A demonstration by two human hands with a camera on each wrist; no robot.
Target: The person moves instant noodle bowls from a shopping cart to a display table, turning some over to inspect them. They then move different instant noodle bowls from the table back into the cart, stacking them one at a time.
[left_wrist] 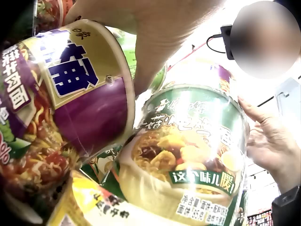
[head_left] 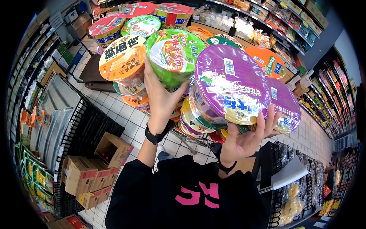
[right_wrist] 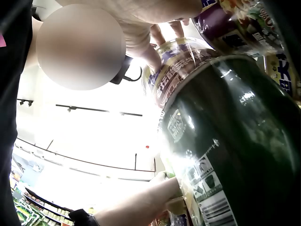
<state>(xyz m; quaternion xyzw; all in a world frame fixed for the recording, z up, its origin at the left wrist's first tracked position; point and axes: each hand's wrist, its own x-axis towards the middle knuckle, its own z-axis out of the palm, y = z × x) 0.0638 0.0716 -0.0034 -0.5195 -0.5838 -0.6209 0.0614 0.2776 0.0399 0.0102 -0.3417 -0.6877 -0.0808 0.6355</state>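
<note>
In the head view my left hand [head_left: 162, 97] grips a green instant noodle cup [head_left: 171, 51] from the near side, thumb and fingers spread around its wall. My right hand [head_left: 246, 143] holds the near edge of a large purple-lidded noodle cup [head_left: 232, 82], thumb low and fingers along the rim. The purple cup sits tilted on top of other cups, beside the green one. Under it, a dark green noodle cup [left_wrist: 188, 146] shows in the left wrist view. A second purple cup [head_left: 284, 105] stands to the right, and an orange-lidded cup [head_left: 124, 59] to the left.
Red-lidded cups [head_left: 173, 9] stand at the back of the pile. Cardboard boxes [head_left: 89, 171] and a black rack [head_left: 82, 114] are at the left. Packaged goods hang on a rack [head_left: 293, 187] at the near right. Shelves [head_left: 324, 87] line the right side, with tiled floor [head_left: 131, 114] between.
</note>
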